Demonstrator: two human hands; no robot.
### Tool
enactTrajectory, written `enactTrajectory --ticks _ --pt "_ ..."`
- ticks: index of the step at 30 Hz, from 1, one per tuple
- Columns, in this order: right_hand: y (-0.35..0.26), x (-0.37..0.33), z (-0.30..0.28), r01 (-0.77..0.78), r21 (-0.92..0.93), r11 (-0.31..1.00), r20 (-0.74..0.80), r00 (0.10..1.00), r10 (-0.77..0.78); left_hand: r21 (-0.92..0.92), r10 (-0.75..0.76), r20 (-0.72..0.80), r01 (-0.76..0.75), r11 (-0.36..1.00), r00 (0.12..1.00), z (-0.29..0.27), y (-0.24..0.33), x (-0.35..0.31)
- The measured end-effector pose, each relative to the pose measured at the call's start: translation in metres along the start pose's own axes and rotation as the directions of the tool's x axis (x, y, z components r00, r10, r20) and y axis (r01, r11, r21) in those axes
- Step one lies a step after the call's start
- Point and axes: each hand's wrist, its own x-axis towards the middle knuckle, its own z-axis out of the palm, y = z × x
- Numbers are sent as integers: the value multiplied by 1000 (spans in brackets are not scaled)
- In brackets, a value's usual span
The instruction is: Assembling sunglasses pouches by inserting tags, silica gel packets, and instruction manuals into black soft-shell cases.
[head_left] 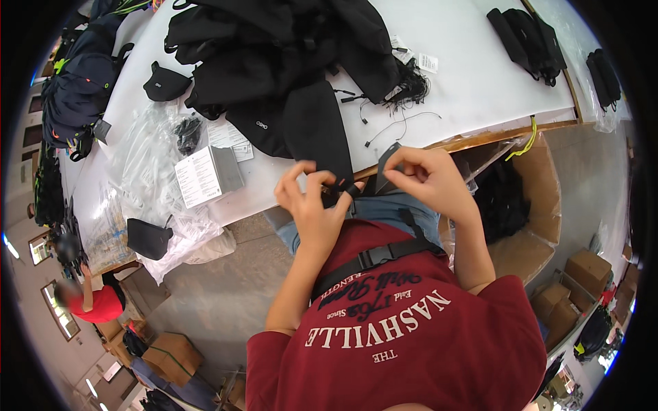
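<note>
A black fabric bag point(317, 127) lies over the table's front edge, its near end hanging toward my lap. My left hand point(310, 205) is closed on that near end, with thumb and fingertips pinching the dark fabric; the exact part gripped is hard to make out. To the right, my right hand point(430, 179) is raised, thumb and forefinger pinched together at a dark grey hang tag point(386, 168) beside the bag. Thin black tag cords point(404, 123) lie on the table beyond, near a tangled bunch of black cords point(413, 88).
Black bags point(253, 48) are heaped on the white table point(466, 89). Left of them are a stack of printed cards point(199, 179), clear plastic bags point(140, 147) and a small black pouch point(149, 238). An open carton point(545, 205) stands at right. Another person point(99, 305) is far left.
</note>
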Motion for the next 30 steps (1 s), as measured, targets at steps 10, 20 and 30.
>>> enactTrajectory --ticks 10,20,30 --pt "-3 6 47 359 -67 931 44 933 -357 -279 -138 66 151 948 988 -28 5 -6" --pt "-5 0 28 -32 743 668 137 985 -105 -885 -361 181 312 346 915 -52 14 -2" --pt "-20 -2 33 -95 810 579 125 992 -12 -755 -308 270 399 520 912 -44 35 2"
